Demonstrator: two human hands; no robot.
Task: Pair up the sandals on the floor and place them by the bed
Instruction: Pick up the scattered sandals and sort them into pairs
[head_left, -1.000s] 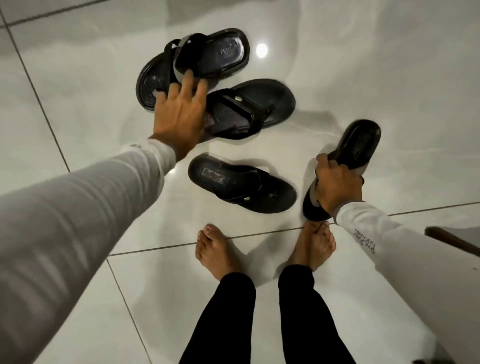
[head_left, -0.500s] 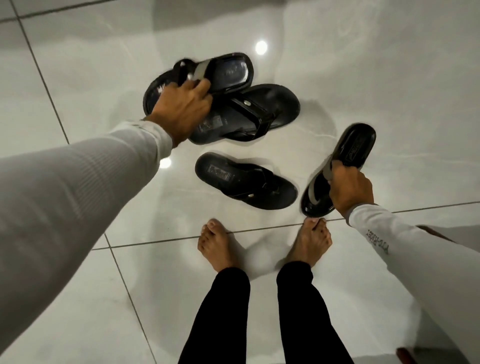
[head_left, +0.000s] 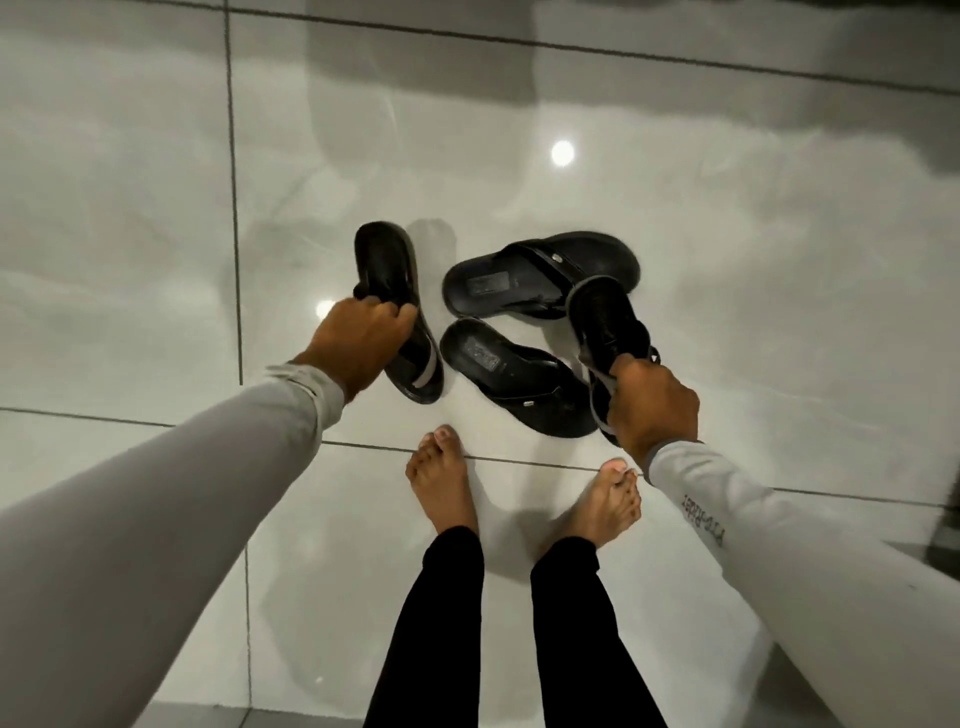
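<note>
Several black sandals are in view over the glossy tiled floor. My left hand grips a grey-strapped sandal by its middle, held off the floor at the left. My right hand grips a matching grey-strapped sandal at the right, its toe tipped up over the others. Two thong sandals lie on the floor between my hands: one farther away and one nearer, just in front of my bare feet. No bed is visible.
My bare feet stand on the tile just behind a grout line. A dark object shows at the right edge. Open floor stretches ahead and to the left, with ceiling-light reflections on it.
My left hand lifted the grey-strapped sandal off the pile and carried it left and nearer. My right hand moved its sandal in over the far thong sandal. The camera tilted up.
</note>
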